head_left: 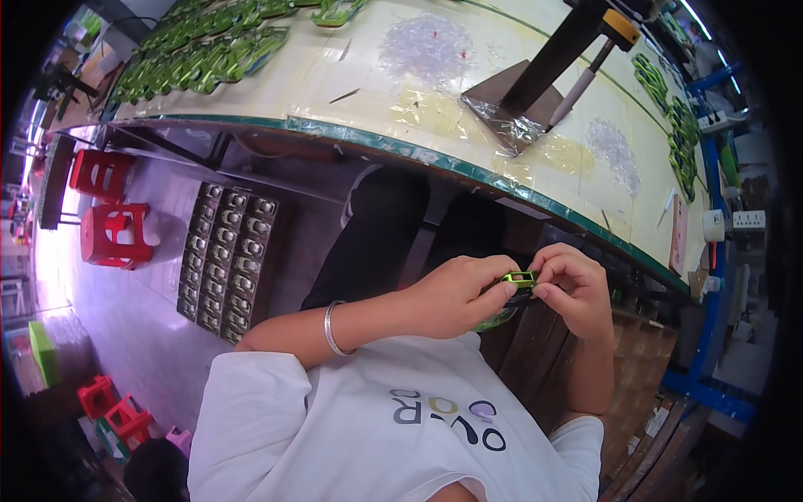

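In front of my body, over my lap, my left hand grips a small bright-green and black plastic piece with a frame-like opening. Something translucent green hangs below my left fingers, partly hidden by them. My right hand has its thumb and fingers pinched together at the right end of the same piece. Whether those fingertips also hold some smaller part cannot be made out.
The worktable lies ahead, with rows of green pieces, clear plastic scraps and a dark metal stand. On the floor at left are a compartmented box and red stools. A brown board stands at right.
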Demonstrator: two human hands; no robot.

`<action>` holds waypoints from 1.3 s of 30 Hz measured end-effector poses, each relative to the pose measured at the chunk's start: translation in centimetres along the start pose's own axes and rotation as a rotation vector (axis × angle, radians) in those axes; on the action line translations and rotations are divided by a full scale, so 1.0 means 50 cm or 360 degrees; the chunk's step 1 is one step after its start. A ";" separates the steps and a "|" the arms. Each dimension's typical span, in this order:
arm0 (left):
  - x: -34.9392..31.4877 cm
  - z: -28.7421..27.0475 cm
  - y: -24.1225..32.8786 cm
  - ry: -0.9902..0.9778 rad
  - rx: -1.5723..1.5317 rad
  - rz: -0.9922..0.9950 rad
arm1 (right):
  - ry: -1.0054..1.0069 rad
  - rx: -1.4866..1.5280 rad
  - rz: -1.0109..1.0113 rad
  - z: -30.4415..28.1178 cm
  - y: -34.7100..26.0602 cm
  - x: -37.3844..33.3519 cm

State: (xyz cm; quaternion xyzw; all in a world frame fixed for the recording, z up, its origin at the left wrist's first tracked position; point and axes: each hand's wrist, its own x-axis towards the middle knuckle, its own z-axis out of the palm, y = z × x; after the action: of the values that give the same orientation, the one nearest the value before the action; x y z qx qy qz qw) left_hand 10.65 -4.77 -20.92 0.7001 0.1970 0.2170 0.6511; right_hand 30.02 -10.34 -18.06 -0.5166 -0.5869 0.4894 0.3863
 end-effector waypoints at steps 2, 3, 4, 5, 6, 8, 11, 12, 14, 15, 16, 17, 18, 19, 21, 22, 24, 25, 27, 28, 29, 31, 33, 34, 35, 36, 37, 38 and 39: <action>-0.005 -0.005 0.002 -0.0066 -0.0012 -0.0024 | -0.0057 0.0492 0.0094 0.004 0.009 0.006; -0.006 -0.006 0.003 -0.0109 -0.0020 -0.0033 | -0.0075 0.0735 0.0144 0.005 0.015 0.006; -0.008 -0.009 0.005 -0.0143 -0.0031 -0.0030 | -0.0131 0.0841 0.0136 0.006 0.027 0.009; -0.010 -0.012 0.007 -0.0178 -0.0043 -0.0027 | -0.0184 0.0947 0.0128 0.007 0.043 0.011; -0.007 -0.012 0.008 -0.0222 -0.0057 -0.0015 | -0.0229 0.1045 0.0119 0.005 0.052 0.012; -0.013 -0.014 -0.001 -0.0034 -0.0214 -0.0025 | 0.0106 0.0871 0.0128 0.028 0.054 0.010; -0.012 -0.012 -0.007 0.0164 -0.0675 -0.0011 | 0.0495 0.0012 -0.0278 0.066 0.054 0.009; -0.011 -0.015 -0.007 0.0214 -0.0865 -0.0012 | 0.0505 -0.0450 -0.0522 0.072 0.055 0.009; -0.002 -0.025 -0.005 0.0201 -0.1028 0.0048 | 0.0419 -0.0932 -0.0709 0.088 0.035 0.018; -0.002 -0.027 -0.001 0.0201 -0.1040 0.0051 | 0.0482 -0.0999 -0.0825 0.106 0.037 0.021; -0.001 -0.029 0.002 0.0202 -0.1053 0.0055 | 0.0524 -0.1059 -0.0870 0.112 0.044 0.025; 0.000 -0.030 0.004 0.0169 -0.1081 -0.0029 | 0.0565 -0.1120 -0.0916 0.114 0.055 0.029; -0.003 -0.033 0.002 0.0195 -0.0992 -0.0088 | 0.0599 -0.1173 -0.0962 0.118 0.060 0.033; -0.005 -0.037 -0.002 0.0222 -0.0902 -0.0145 | 0.0588 -0.1133 -0.0928 0.120 0.059 0.036; -0.005 -0.042 -0.016 0.0382 -0.0560 -0.0120 | 0.0562 -0.1137 -0.0959 0.118 0.061 0.038; 0.000 -0.049 -0.021 0.0396 -0.0313 0.0081 | 0.0546 -0.1139 -0.0972 0.117 0.061 0.039; 0.012 -0.069 -0.030 0.0425 0.0177 0.0480 | 0.0497 -0.1073 -0.0999 0.116 0.061 0.037; 0.016 -0.077 -0.036 0.0321 0.0303 0.0508 | 0.0462 -0.1040 -0.1028 0.115 0.062 0.036; 0.027 -0.081 -0.040 0.0220 0.0153 0.0538 | 0.0417 -0.0935 -0.1109 0.114 0.063 0.039; 0.032 -0.084 -0.044 0.0169 0.0078 0.0552 | 0.0421 -0.0780 -0.1046 0.117 0.067 0.039; 0.039 -0.089 -0.057 0.0103 0.0084 0.0599 | 0.0426 -0.0626 -0.0983 0.123 0.075 0.035; 0.052 -0.081 -0.065 0.0022 -0.0524 0.0355 | 0.0318 -0.0299 -0.0675 0.125 0.076 0.021; 0.057 -0.071 -0.093 -0.0073 -0.1094 0.0029 | 0.0401 0.0911 -0.0199 0.125 0.053 0.031; 0.062 -0.066 -0.080 -0.0034 -0.1209 -0.0073 | 0.0425 0.1508 0.0056 0.122 0.036 0.038; 0.069 -0.057 -0.058 0.0005 -0.1323 -0.0176 | 0.0356 0.1503 0.0187 0.107 0.026 0.046; 0.075 -0.048 -0.038 0.0052 -0.1435 -0.0283 | 0.0381 0.1681 0.0151 0.100 0.026 0.056; 0.086 -0.042 -0.029 0.0088 -0.1498 -0.0246 | 0.0406 0.1858 0.0112 0.095 0.025 0.069; 0.096 -0.040 -0.029 0.0091 -0.1489 -0.0211 | 0.0429 0.2035 0.0073 0.091 0.025 0.080; 0.108 -0.039 -0.028 0.0091 -0.1484 -0.0174 | 0.0506 0.2048 0.0084 0.089 0.016 0.091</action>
State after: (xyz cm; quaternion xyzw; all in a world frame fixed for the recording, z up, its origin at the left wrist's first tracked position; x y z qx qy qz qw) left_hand 14.02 -0.03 -21.96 0.3152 0.1328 0.2668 0.9010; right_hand 25.19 -6.67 -20.06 -0.2628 -0.1006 0.6694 0.6875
